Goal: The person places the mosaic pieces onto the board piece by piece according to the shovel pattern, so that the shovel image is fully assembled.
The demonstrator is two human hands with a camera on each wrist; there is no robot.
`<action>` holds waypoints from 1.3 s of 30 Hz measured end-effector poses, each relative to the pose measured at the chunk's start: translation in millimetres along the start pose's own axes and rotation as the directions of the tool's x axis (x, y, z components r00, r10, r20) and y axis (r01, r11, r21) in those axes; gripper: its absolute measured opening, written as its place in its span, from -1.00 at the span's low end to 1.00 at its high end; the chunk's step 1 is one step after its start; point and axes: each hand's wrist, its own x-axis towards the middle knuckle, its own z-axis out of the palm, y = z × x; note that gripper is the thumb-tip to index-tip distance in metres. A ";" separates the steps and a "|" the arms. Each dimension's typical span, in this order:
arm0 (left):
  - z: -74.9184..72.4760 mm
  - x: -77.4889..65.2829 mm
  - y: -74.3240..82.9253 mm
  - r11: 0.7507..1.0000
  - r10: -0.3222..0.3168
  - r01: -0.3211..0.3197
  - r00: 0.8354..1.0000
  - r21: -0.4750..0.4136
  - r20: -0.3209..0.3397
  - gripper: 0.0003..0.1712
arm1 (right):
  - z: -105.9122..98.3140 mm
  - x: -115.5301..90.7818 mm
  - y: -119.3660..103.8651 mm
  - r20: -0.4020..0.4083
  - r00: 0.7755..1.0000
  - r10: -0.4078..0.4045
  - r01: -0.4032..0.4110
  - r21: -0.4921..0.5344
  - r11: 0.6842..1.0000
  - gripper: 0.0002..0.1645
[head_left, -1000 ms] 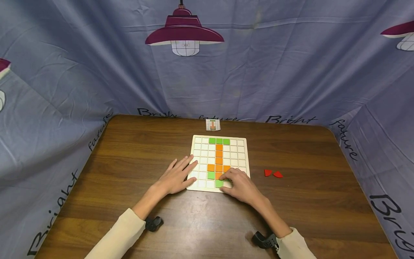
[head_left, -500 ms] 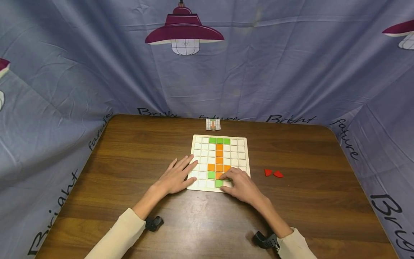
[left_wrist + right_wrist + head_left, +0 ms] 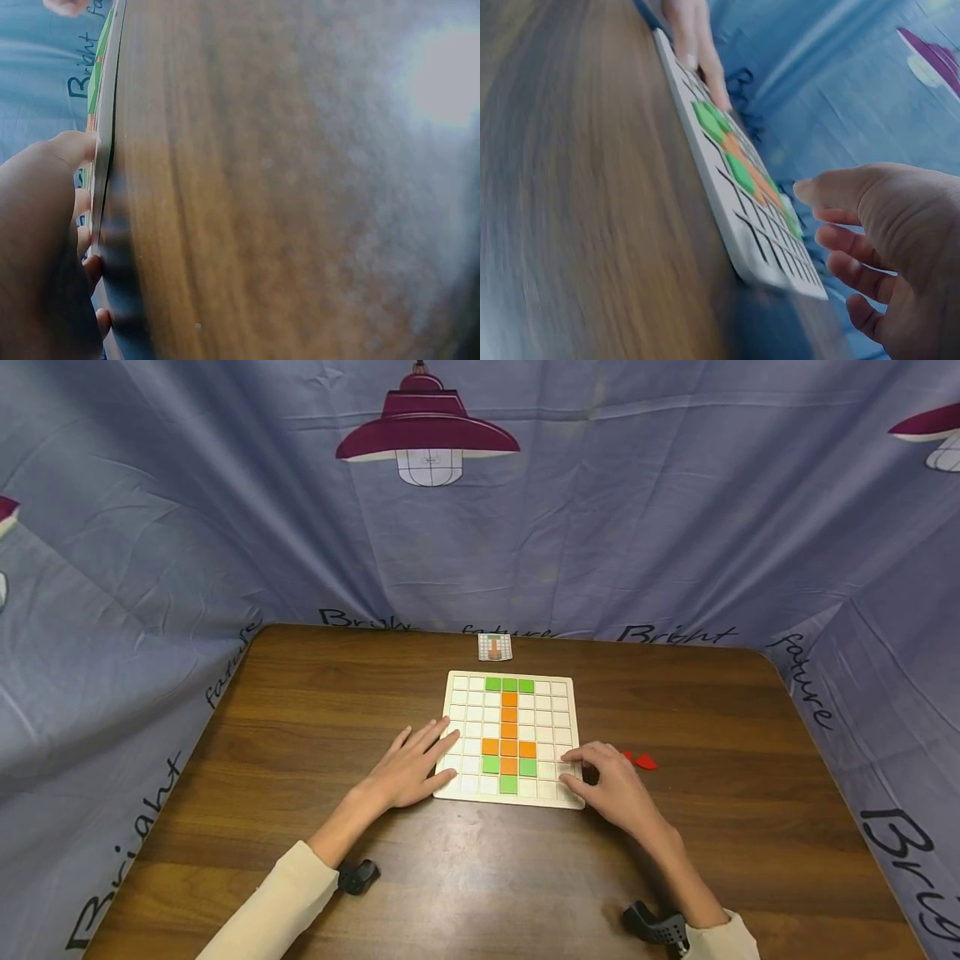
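Observation:
A pale square grid board (image 3: 551, 720) lies flat on the wooden table in the head view. Orange square tiles (image 3: 509, 715) form a column with one on each side low down. Three green tiles (image 3: 510, 685) line the top row, and three more sit near the bottom, including the lower right green tile (image 3: 527, 767). My left hand (image 3: 408, 770) rests with spread fingers on the board's left edge. Over the right edge hovers my right hand (image 3: 617, 787), thumb and index finger apart. In the right wrist view nothing shows between those fingers (image 3: 832, 189).
Two red wedge-shaped pieces (image 3: 646, 762) lie right of the board, one partly hidden by my right hand. A small printed grid card (image 3: 495, 648) lies behind the board, near the far edge of the table (image 3: 337, 685). A blue curtain (image 3: 600, 527) hangs behind.
My right hand has moved right from the lower tiles to the board's right edge. The lower right green tile, covered before, now shows in its cell. My left hand has stayed put.

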 end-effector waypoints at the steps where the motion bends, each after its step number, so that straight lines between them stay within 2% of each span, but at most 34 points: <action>1: 0.0 0.0 0.1 1.000 0.000 0.000 1.000 0.000 0.001 -0.24 | -4.1 -2.9 3.9 -0.014 1.000 0.013 -0.013 -0.010 1.000 -0.70; 5: -0.2 -0.3 0.4 1.000 0.000 0.000 1.000 0.001 -0.002 -0.24 | -21.0 -16.0 22.5 -0.086 0.993 0.077 -0.082 -0.049 0.995 -0.70; 10: -0.4 -0.6 0.5 1.000 -0.001 0.001 1.000 -0.001 0.000 -0.25 | -41.4 -34.6 43.2 -0.170 0.970 0.175 -0.186 -0.055 0.981 -0.67; 18: 0.2 0.0 0.1 1.000 -0.001 0.001 1.000 0.004 0.002 -0.24 | -58.0 -56.6 70.1 -0.179 0.953 0.245 -0.263 -0.084 0.961 -0.60; 25: 1.3 0.5 -1.0 1.000 -0.017 0.017 1.000 0.004 0.019 -0.25 | -59.4 -62.0 80.8 -0.152 0.954 0.259 -0.273 -0.082 0.958 -0.54; 39: 2.2 -0.1 -0.9 1.000 -0.004 0.004 1.000 0.008 0.006 -0.24 | -53.9 -51.1 87.4 -0.121 0.962 0.243 -0.254 -0.091 0.963 -0.61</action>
